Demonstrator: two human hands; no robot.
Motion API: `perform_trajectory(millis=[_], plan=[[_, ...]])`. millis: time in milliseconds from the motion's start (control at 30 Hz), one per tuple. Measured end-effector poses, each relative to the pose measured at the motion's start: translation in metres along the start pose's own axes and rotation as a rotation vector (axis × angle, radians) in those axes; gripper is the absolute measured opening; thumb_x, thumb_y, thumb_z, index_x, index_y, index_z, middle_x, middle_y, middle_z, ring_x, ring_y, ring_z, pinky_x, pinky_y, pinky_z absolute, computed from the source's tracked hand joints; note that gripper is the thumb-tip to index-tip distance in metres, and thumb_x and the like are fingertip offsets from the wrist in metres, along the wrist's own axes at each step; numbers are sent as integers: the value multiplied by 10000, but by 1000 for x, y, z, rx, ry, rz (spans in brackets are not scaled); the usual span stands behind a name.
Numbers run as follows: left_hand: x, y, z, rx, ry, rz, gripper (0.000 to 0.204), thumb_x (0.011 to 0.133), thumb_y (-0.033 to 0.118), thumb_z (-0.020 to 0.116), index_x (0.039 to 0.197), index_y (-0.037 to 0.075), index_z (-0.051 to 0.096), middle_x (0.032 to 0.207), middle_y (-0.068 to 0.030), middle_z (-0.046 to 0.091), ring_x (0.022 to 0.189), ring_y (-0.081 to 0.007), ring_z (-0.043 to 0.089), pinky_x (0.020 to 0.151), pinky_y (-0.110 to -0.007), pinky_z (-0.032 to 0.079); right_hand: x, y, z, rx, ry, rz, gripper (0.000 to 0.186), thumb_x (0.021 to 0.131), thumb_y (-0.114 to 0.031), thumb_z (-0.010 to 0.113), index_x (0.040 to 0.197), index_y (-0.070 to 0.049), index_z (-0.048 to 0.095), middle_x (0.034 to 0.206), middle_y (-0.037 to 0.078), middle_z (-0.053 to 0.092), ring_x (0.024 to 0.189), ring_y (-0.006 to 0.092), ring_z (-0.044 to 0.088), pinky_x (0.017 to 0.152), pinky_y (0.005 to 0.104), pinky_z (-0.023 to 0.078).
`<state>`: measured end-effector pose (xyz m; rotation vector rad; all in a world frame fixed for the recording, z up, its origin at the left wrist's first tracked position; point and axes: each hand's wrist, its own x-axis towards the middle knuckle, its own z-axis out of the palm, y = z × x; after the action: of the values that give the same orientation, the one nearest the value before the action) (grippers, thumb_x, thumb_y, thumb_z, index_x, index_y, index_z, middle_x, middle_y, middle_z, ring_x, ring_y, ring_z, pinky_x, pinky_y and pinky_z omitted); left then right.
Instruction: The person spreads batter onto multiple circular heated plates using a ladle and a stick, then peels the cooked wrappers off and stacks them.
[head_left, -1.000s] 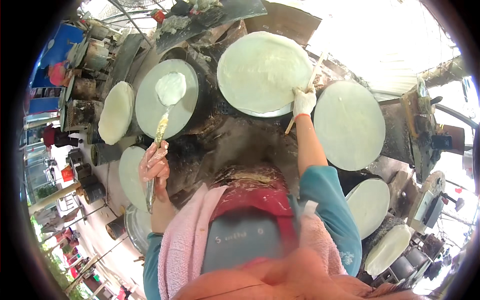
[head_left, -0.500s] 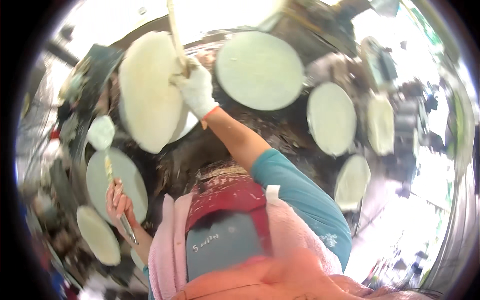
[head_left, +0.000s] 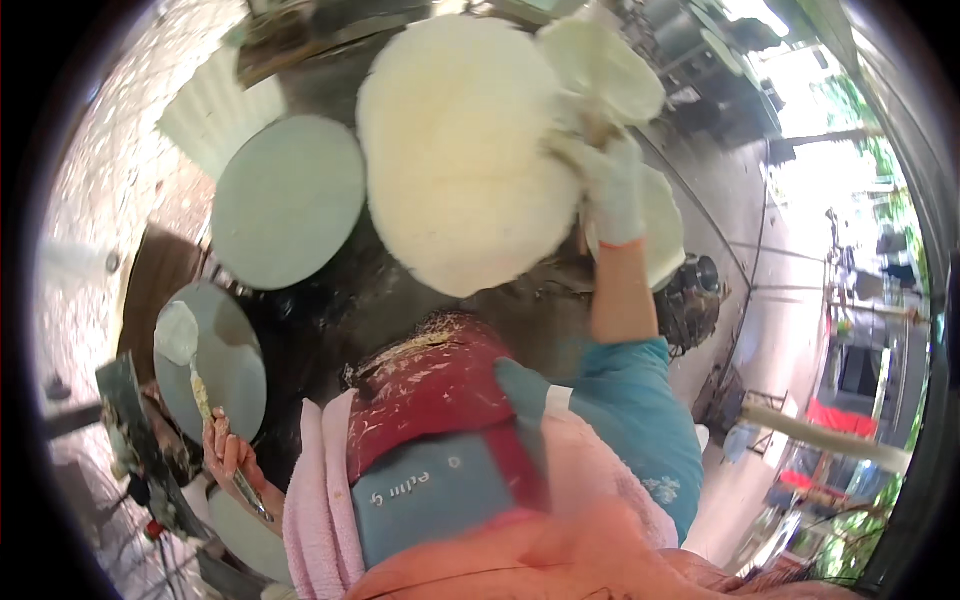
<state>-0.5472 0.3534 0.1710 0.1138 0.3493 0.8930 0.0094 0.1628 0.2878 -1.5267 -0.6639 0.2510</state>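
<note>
My left hand [head_left: 232, 458] grips the handle of a metal ladle [head_left: 203, 400], whose round head, coated with white batter [head_left: 175, 332], is over a grey-green round plate [head_left: 228, 370] at the left. My right hand [head_left: 612, 180], in a white glove with an orange cuff, is closed on a wooden stick [head_left: 600, 120], blurred, at the right edge of a large cream, thin round sheet [head_left: 455, 150] with ragged edges. The sheet spans the upper middle; its exact contact with the stick is hidden by blur.
Another round plate [head_left: 287, 200] lies left of the sheet, beside a pale corrugated panel [head_left: 215, 105]. More pale sheets [head_left: 590, 65] [head_left: 660, 240] lie behind my right hand. A dark post [head_left: 140, 450] stands at lower left; poles and red cloth [head_left: 840, 420] are at far right.
The view has swung round. The sheet and stick have moved with my right hand over different plates and sheets. The ladle stays in my left hand, lower and farther left in the picture.
</note>
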Motion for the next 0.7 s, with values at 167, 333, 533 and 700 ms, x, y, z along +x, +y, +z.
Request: perform_trajectory(millis=[167,333,533,700], plan=[[55,-81,43,9,-9,-87,337,1010,169,249,1165,-124,309,615,-25,383,353,-84,404,351,-213,228,-23,85,-235,68,425,157,391,760,45,668,1140,47,575,974,84,625,818,143,615,755,258,529],[106,-161,96,-94,-100,-228,322,1015,179,225,1135,-109,306,608,-26,380,356,-82,414,358,-204,222,-96,239,-376,46,681,336,344,747,20,705,1074,0,601,899,20,619,784,116,591,743,240,495],[139,-247,159,3,-124,-373,304,1014,173,230,1102,-105,316,577,-19,390,336,-60,397,316,-177,194,-123,323,-418,115,996,367,329,693,91,723,979,-16,599,867,13,604,770,112,583,753,228,483],[157,-279,170,154,-138,-464,305,1012,170,255,1101,-114,320,560,2,369,331,-51,395,305,-182,198,-104,271,-403,-667,964,579,552,697,-266,800,1110,20,569,872,64,632,737,187,578,731,288,460]])
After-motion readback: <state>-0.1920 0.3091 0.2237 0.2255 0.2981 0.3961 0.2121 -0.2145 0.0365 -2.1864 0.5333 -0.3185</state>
